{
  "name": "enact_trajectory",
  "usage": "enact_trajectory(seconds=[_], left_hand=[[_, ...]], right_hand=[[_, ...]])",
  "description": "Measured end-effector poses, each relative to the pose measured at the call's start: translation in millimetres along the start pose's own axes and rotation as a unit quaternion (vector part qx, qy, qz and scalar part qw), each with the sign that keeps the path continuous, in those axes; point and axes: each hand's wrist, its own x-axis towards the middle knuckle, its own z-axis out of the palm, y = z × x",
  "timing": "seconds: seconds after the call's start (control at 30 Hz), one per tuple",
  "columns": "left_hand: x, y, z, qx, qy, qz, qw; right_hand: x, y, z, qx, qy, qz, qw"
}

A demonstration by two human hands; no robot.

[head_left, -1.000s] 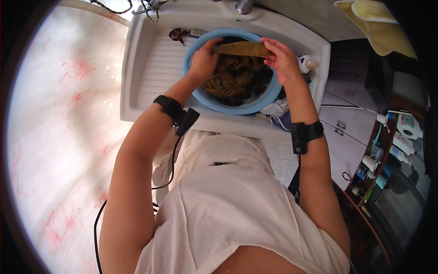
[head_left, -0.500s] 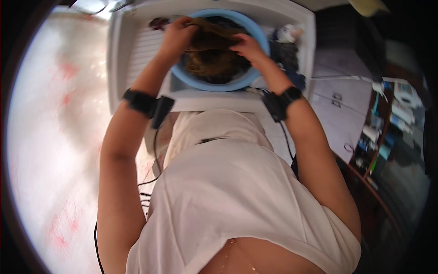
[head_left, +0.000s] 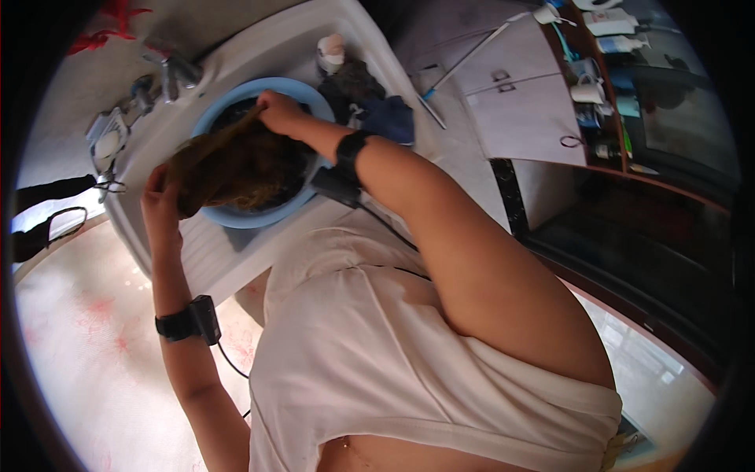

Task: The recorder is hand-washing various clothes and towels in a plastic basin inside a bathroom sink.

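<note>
My left hand (head_left: 160, 203) grips one end of a wet-looking brown cloth (head_left: 232, 167) at the left side of the light blue basin (head_left: 269, 218). Pinched in my right hand (head_left: 279, 115) is the cloth's other end, near the basin's far right rim. Between them the cloth stretches over the basin and hangs down into it. Dark contents show around the cloth, too dim to name. Black straps with small boxes and cables sit on both my forearms.
The basin stands in a white sink (head_left: 363, 30) with a ribbed washboard side. Beside it lie dark grey cloth (head_left: 350, 85) and blue cloth (head_left: 389, 119). A tap (head_left: 181, 75) and a soap holder (head_left: 108, 141) are at the left. Cabinet doors (head_left: 511, 102) and a pole (head_left: 472, 59) stand right.
The view has turned, so the sink now sits tilted toward the upper left. My hands have spread apart, and the brown cloth is stretched wider toward the left side of the basin.
</note>
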Motion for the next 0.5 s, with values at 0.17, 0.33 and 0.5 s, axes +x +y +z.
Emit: enact_trajectory(seconds=[0.17,0.33,0.5], left_hand=[[16.7,-20.1,-26.5,0.179,-0.041,0.037,0.982],[28.0,-36.0,-41.8,0.325,0.014,0.012,0.946],[34.8,-51.5,-57.6,0.414,-0.032,0.042,0.909]], right_hand=[[8.4,-46.9,-41.7,0.198,-0.051,0.091,0.975],[18.3,-107.2,-63.2,0.105,-0.065,-0.056,0.991],[31.7,-129.6,-43.8,0.184,-0.077,-0.086,0.976]])
